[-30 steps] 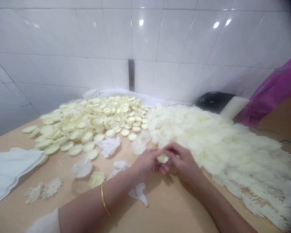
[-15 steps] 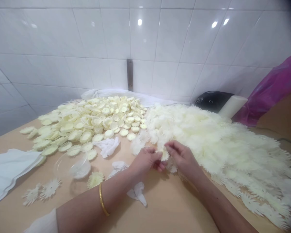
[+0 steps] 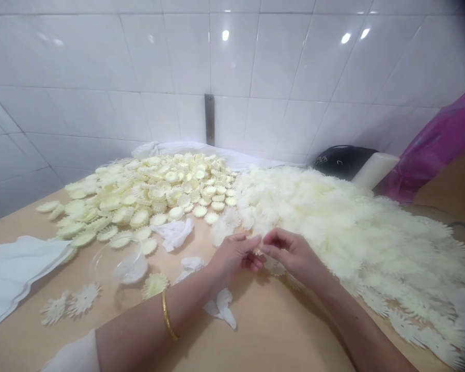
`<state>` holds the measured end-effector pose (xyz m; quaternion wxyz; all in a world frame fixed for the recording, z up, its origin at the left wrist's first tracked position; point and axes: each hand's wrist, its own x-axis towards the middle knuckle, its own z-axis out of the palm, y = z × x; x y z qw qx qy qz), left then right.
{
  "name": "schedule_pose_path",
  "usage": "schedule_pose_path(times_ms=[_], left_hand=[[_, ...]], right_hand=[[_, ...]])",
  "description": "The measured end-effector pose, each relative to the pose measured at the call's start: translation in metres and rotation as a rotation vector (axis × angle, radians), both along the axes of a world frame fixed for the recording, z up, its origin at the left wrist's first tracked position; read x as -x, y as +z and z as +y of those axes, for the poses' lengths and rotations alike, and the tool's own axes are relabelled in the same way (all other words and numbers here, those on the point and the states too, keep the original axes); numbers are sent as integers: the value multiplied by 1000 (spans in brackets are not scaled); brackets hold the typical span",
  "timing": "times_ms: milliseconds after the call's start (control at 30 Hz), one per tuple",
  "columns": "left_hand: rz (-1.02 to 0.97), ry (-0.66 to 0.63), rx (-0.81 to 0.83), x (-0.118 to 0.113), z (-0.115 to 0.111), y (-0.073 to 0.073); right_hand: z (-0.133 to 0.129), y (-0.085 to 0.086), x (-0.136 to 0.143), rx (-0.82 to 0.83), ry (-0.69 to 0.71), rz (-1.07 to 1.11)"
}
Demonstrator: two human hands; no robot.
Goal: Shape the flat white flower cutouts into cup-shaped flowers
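A small pale-yellow flower piece with toothed petals (image 3: 258, 251) is between my two hands, mostly covered by fingers. My left hand (image 3: 234, 253) pinches it between thumb and fingers, the lower fingers curled beneath. Thumb and forefinger of my right hand (image 3: 289, 248) close at its right edge; what exactly the tips grip is hidden. Just behind and right of the hands spreads a large heap of flat, translucent flower cut-outs (image 3: 333, 222). Cupped, toothed flower pieces (image 3: 155, 191) are piled at the back left. One more yellowish flower piece (image 3: 155, 285) lies by my left forearm.
Crumpled white tissues (image 3: 174, 233) and a clear round dish (image 3: 129, 266) lie left of my hands. Two loose cut-outs (image 3: 84, 299) and folded white sheets (image 3: 19, 274) are farther left. A black bag (image 3: 343, 163), a white roll (image 3: 375, 169) and purple plastic (image 3: 434, 144) stand at the back right.
My right hand has moved slightly left, its fingertips now against the flower piece and covering most of it. The view has shifted a little.
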<state>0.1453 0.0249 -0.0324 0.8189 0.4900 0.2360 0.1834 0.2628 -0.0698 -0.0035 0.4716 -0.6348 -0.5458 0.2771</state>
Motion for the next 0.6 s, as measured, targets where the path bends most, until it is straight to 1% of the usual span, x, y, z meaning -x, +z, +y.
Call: schedule_pose_path(times_ms=[33,100,267,367,467,600], left_hand=[[6,-8,-7,0,0,0],[22,-26,-13,-1,0,0],[13,-68,11,-1,-1,4],[-8,-67,25,-1,0,6],[-14,-56,20,-1,0,7],[-17,-24,38,-1,-1,9]], right_hand=[[0,1,-1,17,19,14],[-1,2,-2,25,13,-7],[-1,0,-4,-4,-78,-213],[0,-1,-4,-34,-139,-254],[0,-1,-4,-77,-177,-176],[1,-1,-5,-51,-112,-24]])
